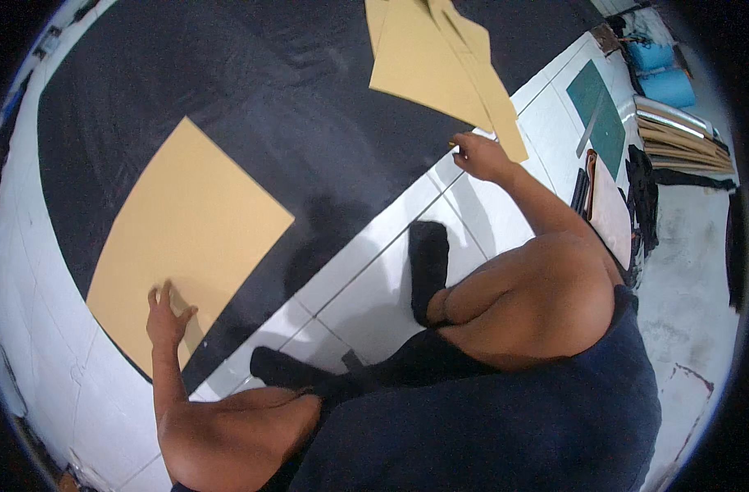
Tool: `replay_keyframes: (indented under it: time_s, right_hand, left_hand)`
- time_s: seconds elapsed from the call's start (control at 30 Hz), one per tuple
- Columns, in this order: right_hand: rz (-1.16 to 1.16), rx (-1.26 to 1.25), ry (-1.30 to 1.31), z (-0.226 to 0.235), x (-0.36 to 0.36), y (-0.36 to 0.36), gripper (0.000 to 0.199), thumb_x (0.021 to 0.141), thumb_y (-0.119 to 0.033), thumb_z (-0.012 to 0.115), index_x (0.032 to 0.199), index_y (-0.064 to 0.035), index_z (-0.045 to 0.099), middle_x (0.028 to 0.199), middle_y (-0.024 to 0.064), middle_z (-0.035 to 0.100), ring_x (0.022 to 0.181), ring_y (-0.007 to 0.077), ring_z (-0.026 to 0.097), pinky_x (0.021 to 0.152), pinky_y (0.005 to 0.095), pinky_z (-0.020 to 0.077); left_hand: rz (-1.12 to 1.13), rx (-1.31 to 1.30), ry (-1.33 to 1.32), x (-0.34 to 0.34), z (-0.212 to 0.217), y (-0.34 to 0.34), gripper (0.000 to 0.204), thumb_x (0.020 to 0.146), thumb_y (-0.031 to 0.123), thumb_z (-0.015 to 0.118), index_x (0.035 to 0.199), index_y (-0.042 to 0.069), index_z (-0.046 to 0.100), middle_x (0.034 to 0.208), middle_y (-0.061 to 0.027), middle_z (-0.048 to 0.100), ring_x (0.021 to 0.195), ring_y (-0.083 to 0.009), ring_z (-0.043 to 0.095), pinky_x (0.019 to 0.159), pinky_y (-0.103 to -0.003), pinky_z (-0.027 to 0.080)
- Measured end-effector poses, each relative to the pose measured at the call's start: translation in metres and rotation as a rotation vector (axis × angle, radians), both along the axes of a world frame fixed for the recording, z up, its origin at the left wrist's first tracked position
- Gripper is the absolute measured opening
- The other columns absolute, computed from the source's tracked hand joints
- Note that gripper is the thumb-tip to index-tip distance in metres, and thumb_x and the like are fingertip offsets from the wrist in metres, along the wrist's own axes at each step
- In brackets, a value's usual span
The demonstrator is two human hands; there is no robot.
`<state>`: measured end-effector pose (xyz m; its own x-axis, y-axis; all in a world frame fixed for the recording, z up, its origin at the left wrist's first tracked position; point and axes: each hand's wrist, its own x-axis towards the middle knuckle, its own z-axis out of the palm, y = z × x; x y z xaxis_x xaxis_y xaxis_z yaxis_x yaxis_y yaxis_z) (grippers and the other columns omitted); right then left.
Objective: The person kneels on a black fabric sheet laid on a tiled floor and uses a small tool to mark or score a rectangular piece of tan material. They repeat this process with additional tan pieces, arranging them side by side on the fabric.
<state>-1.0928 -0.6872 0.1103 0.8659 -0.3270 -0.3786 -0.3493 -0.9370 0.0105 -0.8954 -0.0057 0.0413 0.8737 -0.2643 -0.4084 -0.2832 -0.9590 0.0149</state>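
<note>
Worn at the person's head, left of a side-by-side pair; looking steeply down and forward over bent legs to the left hand and right hand, from close above; fisheye-wide, bowing the tiled floor outward

No words, numbers, labels or signs can be read here. On the large tan sheet lying on the black cloth, no lettering is legible; any markings on the grey strip and green mat, right of the cloth, are too small to tell.
</note>
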Motion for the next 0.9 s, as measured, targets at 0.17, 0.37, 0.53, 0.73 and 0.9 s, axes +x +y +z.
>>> replay_keyframes:
  time_s: [0.17,0.37,0.53,0.73,0.9]
  right_hand:
    - [-0.097,-0.087,-0.094,-0.03,-0.011,-0.062,0.035,0.085,-0.021,0.07,0.118,-0.0093,0.064,0.112,0.0126,0.067,0.107,0.0317,0.066,0.088,0.0448,0.0547]
    - [0.089,-0.058,-0.193,-0.058,0.072,-0.073,0.069,0.078,-0.008,0.071,0.143,-0.0073,0.047,0.143,0.019,0.05,0.124,0.0355,0.057,0.1,0.0441,0.0519]
    - [0.036,0.039,0.038,-0.047,0.117,-0.088,0.072,0.08,-0.003,0.066,0.147,-0.0077,0.04,0.149,0.022,0.045,0.13,0.0379,0.054,0.102,0.0451,0.0508]
    - [0.096,0.091,-0.023,-0.066,0.099,-0.114,0.077,0.079,-0.005,0.066,0.15,-0.0106,0.038,0.146,0.0181,0.05,0.123,0.0364,0.059,0.096,0.0468,0.054]
    - [0.079,0.094,-0.153,-0.078,0.092,-0.15,0.059,0.086,-0.01,0.063,0.143,-0.0117,0.049,0.132,0.0169,0.061,0.116,0.0364,0.062,0.093,0.0476,0.0541]
  left_hand:
    - [0.152,-0.354,0.058,0.005,0.04,-0.02,0.029,0.096,0.018,0.062,0.12,0.001,0.063,0.101,-0.0235,0.07,0.096,-0.0401,0.068,0.083,-0.046,0.052]
    - [0.184,-0.401,-0.101,0.019,0.099,-0.019,0.026,0.105,0.018,0.048,0.109,-0.003,0.063,0.097,-0.0232,0.07,0.091,-0.038,0.067,0.082,-0.042,0.051]
    - [0.407,-0.198,-0.154,-0.038,0.168,0.015,0.027,0.106,0.018,0.048,0.111,-0.004,0.063,0.099,-0.0219,0.068,0.091,-0.0327,0.065,0.085,-0.039,0.05]
    - [0.644,-0.291,-0.307,-0.095,0.28,-0.021,0.028,0.107,0.018,0.049,0.112,-0.006,0.062,0.106,-0.0152,0.068,0.102,-0.0219,0.061,0.094,-0.035,0.046]
    - [0.65,-0.3,-0.448,-0.095,0.347,-0.13,0.024,0.105,0.014,0.052,0.117,-0.005,0.061,0.103,-0.0115,0.067,0.096,-0.0175,0.057,0.089,-0.032,0.046]
